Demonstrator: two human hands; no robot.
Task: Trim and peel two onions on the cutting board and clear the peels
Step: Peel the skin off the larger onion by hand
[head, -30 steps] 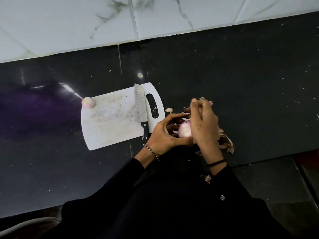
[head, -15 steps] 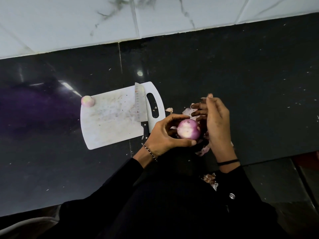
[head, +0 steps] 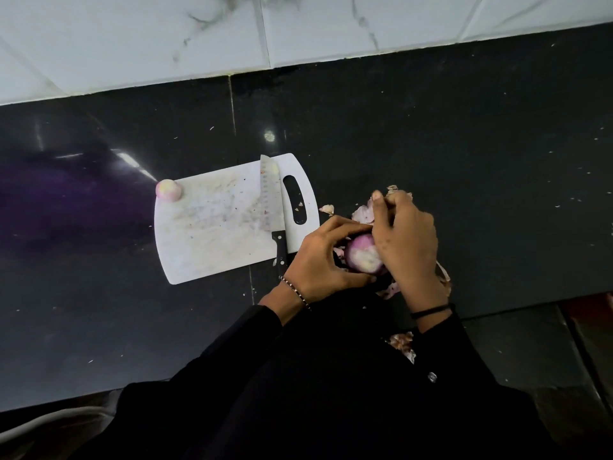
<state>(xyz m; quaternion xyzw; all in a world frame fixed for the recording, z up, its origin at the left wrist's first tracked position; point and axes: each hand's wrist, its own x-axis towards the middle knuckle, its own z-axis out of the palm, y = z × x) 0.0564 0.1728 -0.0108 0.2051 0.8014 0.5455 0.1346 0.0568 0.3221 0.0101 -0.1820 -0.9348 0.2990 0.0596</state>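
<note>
The left hand (head: 318, 260) curls round a smooth, round purple-and-white onion (head: 363, 255) just off the right edge of the scuffed white plastic cutting board (head: 212, 234), over the speckled black stone worktop (head: 464, 161). The right hand (head: 404, 234) pinches a papery purple peel (head: 363, 212). A peeled pale onion (head: 168, 190) sits on the board's far-left corner. A dimpled steel knife (head: 270, 197) lies beside its handle slot.

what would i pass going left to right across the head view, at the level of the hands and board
small peeled onion → knife → left hand → held onion → right hand
</note>
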